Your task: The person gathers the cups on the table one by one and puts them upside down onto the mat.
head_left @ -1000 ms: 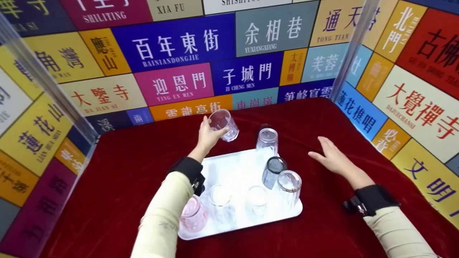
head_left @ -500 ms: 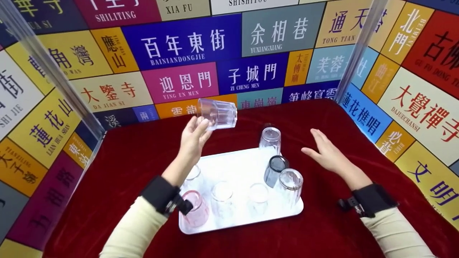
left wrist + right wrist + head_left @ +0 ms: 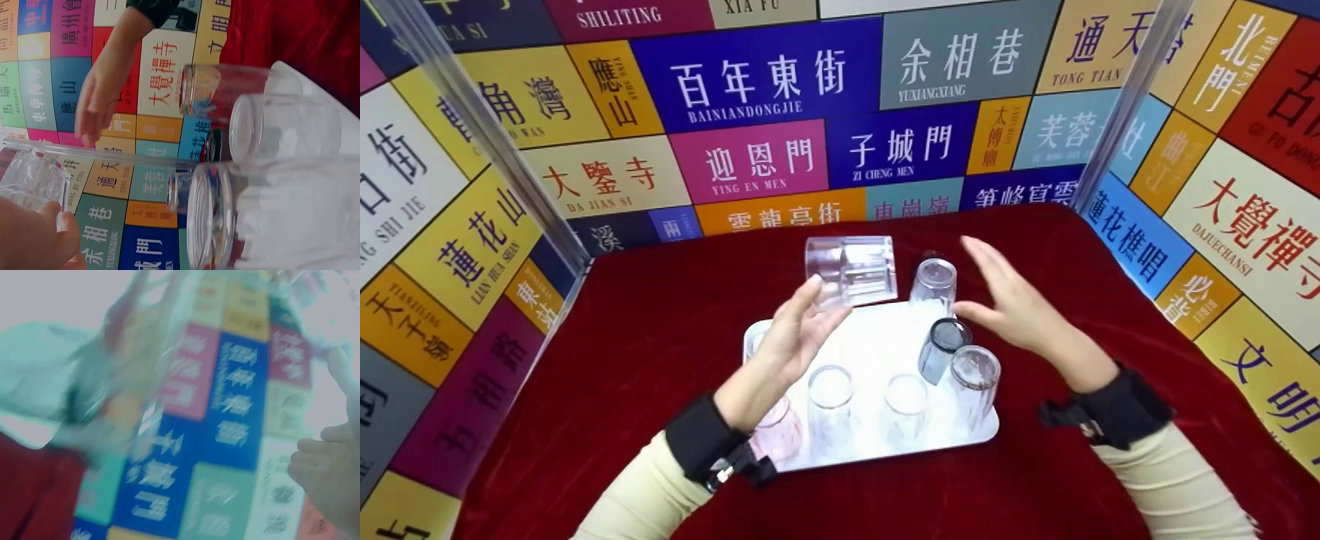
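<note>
Clear tumbler [image 3: 851,271], tipped sideways, pinched at fingertips of left hand [image 3: 799,337]. Right hand [image 3: 1012,311] spread, near. Best supported two-handed above white tray [image 3: 877,337].

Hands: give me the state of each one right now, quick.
Left hand: fingertips hold the clear glass, tipped on its side above the tray.
Right hand: open, fingers spread, holding nothing.
</note>
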A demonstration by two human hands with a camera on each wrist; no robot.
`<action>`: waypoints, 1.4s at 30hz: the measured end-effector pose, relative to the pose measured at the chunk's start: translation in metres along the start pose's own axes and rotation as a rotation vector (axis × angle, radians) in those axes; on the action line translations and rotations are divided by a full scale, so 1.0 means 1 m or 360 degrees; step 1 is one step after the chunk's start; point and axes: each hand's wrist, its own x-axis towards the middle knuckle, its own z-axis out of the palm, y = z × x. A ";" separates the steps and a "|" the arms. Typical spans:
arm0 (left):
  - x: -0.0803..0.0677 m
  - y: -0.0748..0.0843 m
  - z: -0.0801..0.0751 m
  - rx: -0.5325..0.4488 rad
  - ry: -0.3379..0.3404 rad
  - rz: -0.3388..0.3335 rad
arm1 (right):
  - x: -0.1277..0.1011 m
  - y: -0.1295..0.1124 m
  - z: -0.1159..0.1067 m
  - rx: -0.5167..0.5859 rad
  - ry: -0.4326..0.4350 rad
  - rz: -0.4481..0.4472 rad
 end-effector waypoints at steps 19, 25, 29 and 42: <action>-0.011 -0.011 -0.004 0.0236 -0.0156 -0.0112 | 0.036 -0.058 0.020 0.0695 0.0085 -0.0465; 0.000 0.009 -0.038 0.1007 0.0039 0.0356 | 0.064 -0.047 0.021 0.0231 -0.0101 -0.0328; -0.002 0.019 -0.058 0.1704 0.0202 0.0565 | 0.081 -0.042 0.038 -0.0111 -0.0438 -0.0329; -0.040 0.031 -0.087 0.2178 0.0224 0.0709 | 0.077 -0.002 0.093 -0.0810 -0.1146 -0.0395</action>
